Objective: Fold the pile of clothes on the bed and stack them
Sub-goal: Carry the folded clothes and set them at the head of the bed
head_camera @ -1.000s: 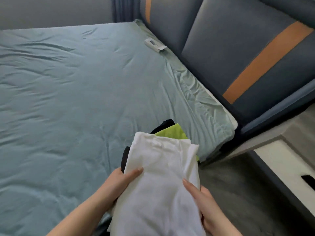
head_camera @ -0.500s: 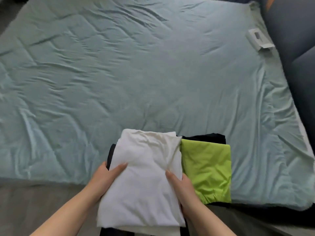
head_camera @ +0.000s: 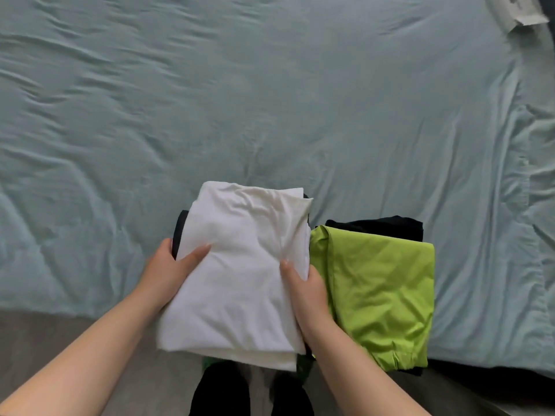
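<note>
A folded white garment [head_camera: 240, 265] tops a small bundle with a dark garment [head_camera: 180, 235] showing under its left edge. My left hand [head_camera: 171, 271] grips the bundle's left side, thumb on top. My right hand [head_camera: 303, 289] grips its right side, thumb on the white cloth. The bundle hangs over the bed's near edge. Beside it on the right, a folded lime-green garment [head_camera: 384, 289] lies on a folded black garment [head_camera: 381, 226] on the blue-grey bed sheet [head_camera: 240, 100].
A white tag or small box [head_camera: 522, 10] lies at the bed's far right corner. Grey floor [head_camera: 45, 331] runs along the bed's near edge. My dark-clad legs [head_camera: 222, 391] stand below the bundle.
The view has swung left and down from the headboard to the bed's middle. The bundle in both hands now sits left of the green garment instead of covering it.
</note>
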{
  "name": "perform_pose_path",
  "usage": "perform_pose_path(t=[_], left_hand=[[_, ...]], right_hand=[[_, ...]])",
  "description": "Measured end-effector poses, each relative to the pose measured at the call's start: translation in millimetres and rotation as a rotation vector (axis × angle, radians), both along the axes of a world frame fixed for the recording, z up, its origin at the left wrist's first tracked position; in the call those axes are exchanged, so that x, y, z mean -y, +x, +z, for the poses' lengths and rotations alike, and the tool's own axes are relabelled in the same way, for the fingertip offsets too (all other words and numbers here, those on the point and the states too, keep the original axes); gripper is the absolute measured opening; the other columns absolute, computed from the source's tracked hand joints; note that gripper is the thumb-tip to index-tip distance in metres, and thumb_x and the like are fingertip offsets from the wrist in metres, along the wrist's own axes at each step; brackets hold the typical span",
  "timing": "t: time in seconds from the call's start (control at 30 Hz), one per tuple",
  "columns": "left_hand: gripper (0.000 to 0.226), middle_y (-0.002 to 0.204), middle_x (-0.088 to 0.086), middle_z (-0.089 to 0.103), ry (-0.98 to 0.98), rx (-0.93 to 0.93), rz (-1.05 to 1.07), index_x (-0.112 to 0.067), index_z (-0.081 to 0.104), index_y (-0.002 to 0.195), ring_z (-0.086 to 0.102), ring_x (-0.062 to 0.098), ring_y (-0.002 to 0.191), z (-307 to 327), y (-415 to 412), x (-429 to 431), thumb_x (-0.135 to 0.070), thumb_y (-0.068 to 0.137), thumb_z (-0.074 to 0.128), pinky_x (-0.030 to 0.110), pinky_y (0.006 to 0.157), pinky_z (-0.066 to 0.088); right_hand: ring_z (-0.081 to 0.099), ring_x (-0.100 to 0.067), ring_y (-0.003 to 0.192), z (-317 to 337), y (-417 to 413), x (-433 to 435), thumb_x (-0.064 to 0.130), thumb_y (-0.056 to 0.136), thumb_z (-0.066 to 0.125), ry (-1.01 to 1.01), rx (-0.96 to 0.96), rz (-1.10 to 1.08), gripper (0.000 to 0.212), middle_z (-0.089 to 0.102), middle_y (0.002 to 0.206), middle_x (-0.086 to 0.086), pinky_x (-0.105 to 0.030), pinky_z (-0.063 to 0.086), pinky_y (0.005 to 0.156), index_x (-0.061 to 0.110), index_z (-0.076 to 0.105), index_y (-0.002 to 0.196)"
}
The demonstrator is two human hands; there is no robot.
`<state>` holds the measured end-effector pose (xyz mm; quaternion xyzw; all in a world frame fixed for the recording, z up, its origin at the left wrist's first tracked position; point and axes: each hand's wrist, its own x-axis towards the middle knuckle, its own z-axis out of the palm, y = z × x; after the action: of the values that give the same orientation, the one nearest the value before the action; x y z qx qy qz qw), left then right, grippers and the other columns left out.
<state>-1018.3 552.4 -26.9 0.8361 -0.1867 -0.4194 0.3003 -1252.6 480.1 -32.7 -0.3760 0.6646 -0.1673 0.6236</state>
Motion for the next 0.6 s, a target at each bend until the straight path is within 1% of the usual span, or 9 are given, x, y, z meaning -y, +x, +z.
perform_pose_path(t=[0.1, 0.17, 0.2, 0.27, 0.33, 0.43, 0.5, 0.53, 0.6], left_hand=[[0.048, 0.100, -0.013, 0.066, 0.028, -0.050, -0.009, -0.027, 0.056, 0.105, 0.065, 0.013, 0.094, -52, -4, 7, -0.056, 0.072, 0.075, 0.027, 0.070, 0.049], [0.063, 0.120, 0.000, 0.062, 0.131, -0.143, -0.038, -0.018, 0.047, 0.127, 0.059, 0.026, 0.111, -89, -14, 7, -0.050, 0.078, 0.072, 0.037, 0.089, 0.049], [0.072, 0.130, 0.006, 0.056, 0.178, -0.178, -0.042, -0.014, 0.038, 0.135, 0.055, 0.029, 0.118, -103, -18, 5, -0.048, 0.081, 0.071, 0.037, 0.096, 0.045], [0.080, 0.138, 0.008, 0.050, 0.206, -0.193, -0.026, -0.013, 0.027, 0.141, 0.051, 0.029, 0.122, -117, -22, 0, -0.046, 0.082, 0.070, 0.033, 0.093, 0.040], [0.081, 0.142, 0.006, 0.047, 0.165, -0.183, -0.001, -0.016, 0.024, 0.143, 0.050, 0.026, 0.123, -115, -21, -7, -0.049, 0.083, 0.067, 0.032, 0.092, 0.039], [0.088, 0.157, 0.008, 0.026, 0.138, -0.115, -0.007, -0.026, 0.010, 0.152, 0.034, 0.026, 0.139, -105, -22, -27, -0.054, 0.085, 0.060, 0.038, 0.110, 0.030], [0.096, 0.160, 0.009, 0.013, 0.217, -0.074, -0.149, -0.035, -0.004, 0.152, 0.022, 0.028, 0.144, -106, -29, -43, -0.061, 0.083, 0.057, 0.041, 0.114, 0.022], [0.099, 0.161, 0.008, 0.011, 0.239, -0.062, -0.214, -0.038, -0.010, 0.151, 0.022, 0.028, 0.144, -107, -35, -48, -0.064, 0.081, 0.056, 0.043, 0.114, 0.023], [0.101, 0.160, 0.005, 0.018, 0.218, -0.037, -0.246, -0.039, -0.015, 0.149, 0.033, 0.029, 0.140, -111, -46, -54, -0.064, 0.081, 0.056, 0.042, 0.108, 0.032]], right_hand=[[0.064, -0.021, 0.104, -42, -2, 3, 0.037, 0.088, 0.064, 0.018, -0.065, 0.000, 0.040, 0.067, 0.112, 0.000, -0.039, 0.052, 0.091, 0.014, 0.058, 0.120], [0.059, -0.025, 0.110, -69, -8, 7, 0.036, 0.090, 0.060, 0.130, -0.109, 0.001, 0.049, 0.061, 0.123, -0.005, -0.042, 0.049, 0.097, 0.012, 0.050, 0.131], [0.057, -0.027, 0.113, -79, -12, 9, 0.036, 0.091, 0.058, 0.186, -0.135, 0.016, 0.052, 0.058, 0.128, -0.007, -0.043, 0.047, 0.099, 0.011, 0.047, 0.134], [0.056, -0.027, 0.114, -91, -21, 10, 0.040, 0.092, 0.056, 0.230, -0.175, 0.083, 0.054, 0.056, 0.131, -0.008, -0.044, 0.047, 0.100, 0.011, 0.044, 0.136], [0.055, -0.023, 0.115, -89, -28, 6, 0.045, 0.094, 0.052, 0.206, -0.159, 0.111, 0.053, 0.054, 0.132, -0.004, -0.041, 0.046, 0.100, 0.014, 0.045, 0.136], [0.049, -0.016, 0.117, -85, -31, -14, 0.052, 0.095, 0.045, 0.156, -0.172, 0.119, 0.056, 0.049, 0.131, 0.007, -0.032, 0.040, 0.096, 0.019, 0.040, 0.140], [0.049, -0.018, 0.117, -91, -29, -31, 0.052, 0.096, 0.041, 0.131, -0.225, 0.131, 0.055, 0.050, 0.132, 0.004, -0.030, 0.038, 0.092, 0.018, 0.038, 0.140], [0.050, -0.019, 0.116, -94, -27, -39, 0.051, 0.097, 0.039, 0.103, -0.248, 0.132, 0.054, 0.051, 0.132, 0.000, -0.030, 0.039, 0.090, 0.017, 0.038, 0.139], [0.054, -0.020, 0.107, -101, -23, -49, 0.050, 0.098, 0.038, 0.029, -0.308, 0.119, 0.047, 0.055, 0.124, -0.001, -0.030, 0.040, 0.081, 0.015, 0.040, 0.129]])
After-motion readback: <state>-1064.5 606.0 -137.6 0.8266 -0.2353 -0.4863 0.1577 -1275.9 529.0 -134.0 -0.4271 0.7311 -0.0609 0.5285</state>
